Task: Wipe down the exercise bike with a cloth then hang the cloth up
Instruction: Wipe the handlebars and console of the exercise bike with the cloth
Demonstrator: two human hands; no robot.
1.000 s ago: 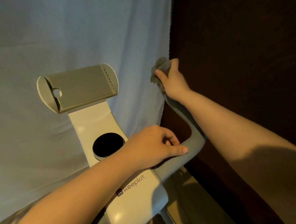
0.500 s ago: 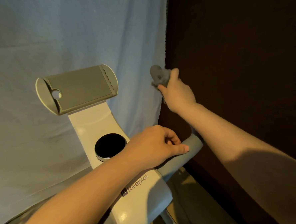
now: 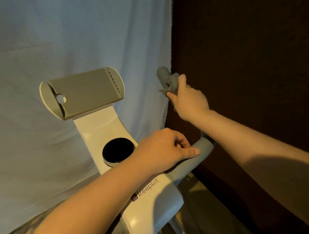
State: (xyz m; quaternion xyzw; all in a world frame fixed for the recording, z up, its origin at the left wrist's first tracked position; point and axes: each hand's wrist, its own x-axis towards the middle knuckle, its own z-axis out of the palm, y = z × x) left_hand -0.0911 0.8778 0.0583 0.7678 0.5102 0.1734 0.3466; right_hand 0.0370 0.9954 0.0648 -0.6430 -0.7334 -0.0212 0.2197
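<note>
Grey cloth (image 3: 172, 84) in right hand (image 3: 189, 101); left (image 3: 163, 149) seemingly grips "keepkit" bike's handlebar (image 3: 197, 155).

Glossy cream plastic bike column (image 3: 104, 130) is catching light; matt grey foam handlebar (image 3: 192, 161); soft grey cloth (image 3: 171, 83); smooth pale fabric backdrop (image 3: 55, 41).

The grey cloth (image 3: 171, 83) is bunched in the right hand (image 3: 189, 100), wrapped round the exercise bike's (image 3: 113, 137) grey handlebar (image 3: 197, 155) tip; the left hand (image 3: 161, 152) grips the handlebar lower down.
</note>
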